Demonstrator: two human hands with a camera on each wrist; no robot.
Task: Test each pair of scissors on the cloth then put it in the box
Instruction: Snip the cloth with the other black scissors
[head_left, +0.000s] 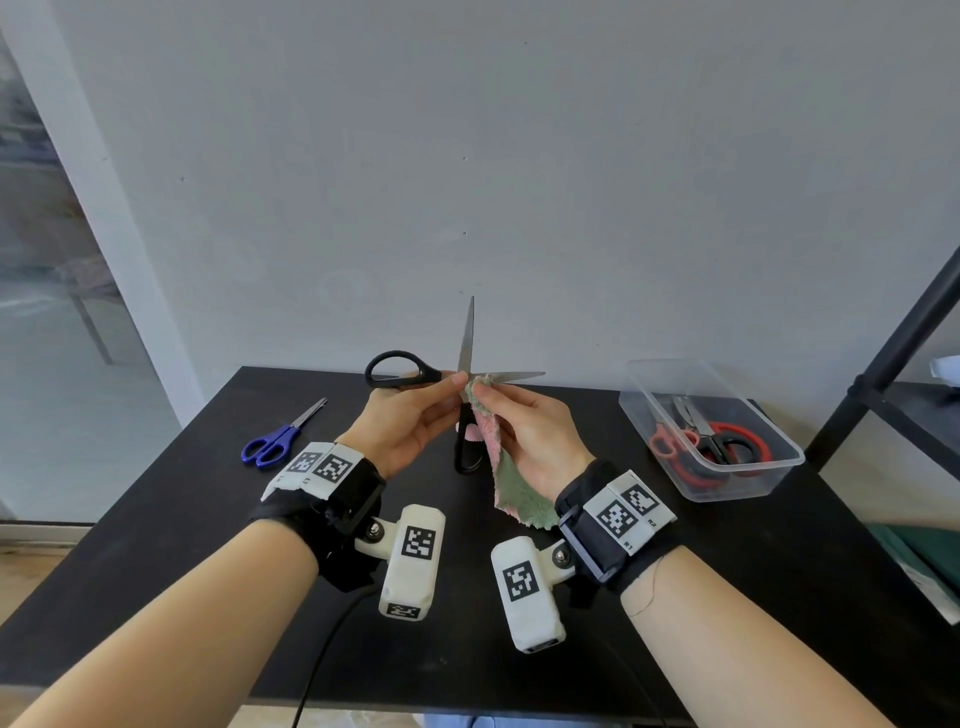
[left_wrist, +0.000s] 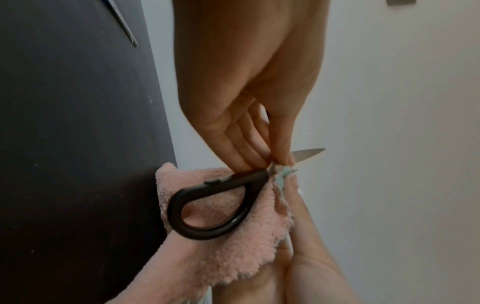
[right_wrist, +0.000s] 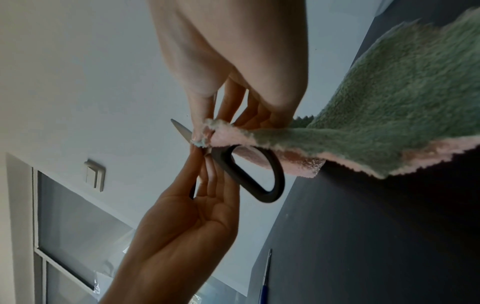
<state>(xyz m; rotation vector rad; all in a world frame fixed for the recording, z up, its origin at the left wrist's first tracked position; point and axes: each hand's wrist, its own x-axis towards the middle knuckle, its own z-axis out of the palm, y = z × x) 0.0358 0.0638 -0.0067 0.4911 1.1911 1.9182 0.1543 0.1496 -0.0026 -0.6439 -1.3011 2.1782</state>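
Note:
Above the black table (head_left: 208, 545), my left hand (head_left: 431, 405) pinches the black-handled scissors (head_left: 396, 370) near their pivot. The blades stand wide open, one pointing up and one to the right. My right hand (head_left: 501, 402) pinches a pink and green cloth (head_left: 514, 493) and holds its top edge in the crotch of the blades. In the left wrist view the lower scissors handle (left_wrist: 215, 207) lies against the pink cloth (left_wrist: 228, 257). In the right wrist view the cloth (right_wrist: 402, 102) hangs away from my right hand's fingertips (right_wrist: 205, 131).
Blue-handled scissors (head_left: 275, 441) lie shut on the table's left side. A clear plastic box (head_left: 727, 486) at the right holds red-handled scissors (head_left: 732, 441). A black shelf frame (head_left: 893, 364) stands beyond the table's right edge. A grey wall is just behind.

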